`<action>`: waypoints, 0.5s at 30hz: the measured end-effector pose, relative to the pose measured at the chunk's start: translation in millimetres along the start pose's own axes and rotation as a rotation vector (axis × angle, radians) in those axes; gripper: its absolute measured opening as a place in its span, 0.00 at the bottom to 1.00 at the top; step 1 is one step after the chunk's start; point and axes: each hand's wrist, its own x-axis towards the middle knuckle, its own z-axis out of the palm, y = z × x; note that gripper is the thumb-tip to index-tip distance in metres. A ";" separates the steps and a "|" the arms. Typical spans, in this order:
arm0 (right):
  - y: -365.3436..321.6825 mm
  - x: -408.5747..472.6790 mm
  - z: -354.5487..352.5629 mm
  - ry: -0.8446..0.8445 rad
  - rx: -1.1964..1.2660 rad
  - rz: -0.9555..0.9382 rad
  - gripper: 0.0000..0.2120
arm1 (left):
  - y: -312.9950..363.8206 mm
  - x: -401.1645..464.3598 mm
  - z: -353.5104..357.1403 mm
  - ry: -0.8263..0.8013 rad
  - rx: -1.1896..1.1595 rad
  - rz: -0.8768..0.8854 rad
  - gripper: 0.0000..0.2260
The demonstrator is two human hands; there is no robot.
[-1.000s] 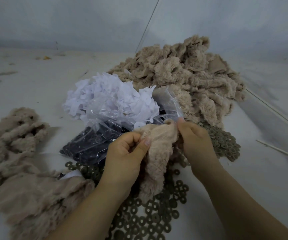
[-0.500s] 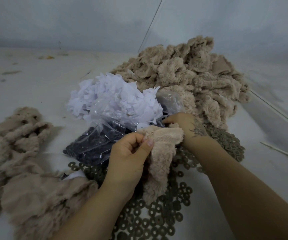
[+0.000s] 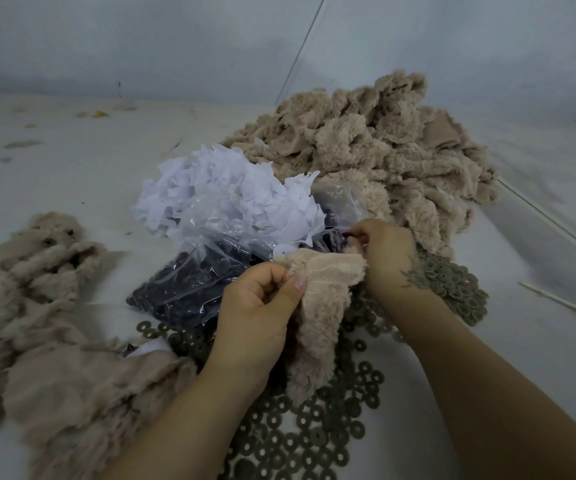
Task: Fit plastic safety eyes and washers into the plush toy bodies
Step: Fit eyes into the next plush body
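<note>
Left hand point(image 3: 259, 306) pinches plush body point(image 3: 317, 306), backing up, exposing the eye hole.
Right hand point(image 3: 383, 254) beyond it reaches into eye bag point(image 3: 203, 282); its grip unclear.

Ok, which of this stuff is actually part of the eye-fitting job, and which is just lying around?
Part of the job:
plush piece held in the left hand
bag of black eyes, right hand at its opening
washers
big plush pile
plush pile on the left

Lying about:
white paper scraps
thin stick
orange scrap
</note>
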 end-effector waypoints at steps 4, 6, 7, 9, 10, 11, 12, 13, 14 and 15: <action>12.9 -19.9 -15.7 0.140 0.252 0.101 0.05 | -1.5 0.1 0.2 0.001 -0.003 0.005 0.11; 16.6 -33.2 -25.8 -0.035 0.446 0.251 0.07 | -2.3 0.2 0.7 0.001 -0.005 0.011 0.10; 16.4 -40.0 -32.1 -0.165 0.533 0.316 0.07 | -2.6 0.4 0.6 0.002 -0.008 0.015 0.10; 13.5 -50.1 -45.3 -0.415 0.627 0.395 0.07 | -3.3 0.6 0.4 0.005 -0.019 0.016 0.10; 11.6 -53.2 -49.2 -0.511 0.652 0.415 0.06 | -3.6 0.8 0.3 0.006 -0.026 0.015 0.10; 7.9 -55.8 -51.0 -0.578 0.681 0.423 0.05 | -3.7 0.7 0.1 0.004 -0.031 0.014 0.10; 4.0 -57.3 -50.4 -0.627 0.725 0.417 0.04 | -3.9 0.7 0.1 0.000 -0.033 0.014 0.10; -0.4 -58.3 -47.3 -0.663 0.784 0.402 0.04 | -4.0 0.5 0.5 -0.004 -0.034 0.014 0.09; -4.8 -60.1 -42.9 -0.690 0.860 0.386 0.04 | -4.0 0.2 1.1 -0.009 -0.037 0.011 0.09; -8.6 -61.8 -37.7 -0.704 0.942 0.373 0.04 | -3.7 -0.2 2.0 -0.015 -0.042 0.006 0.09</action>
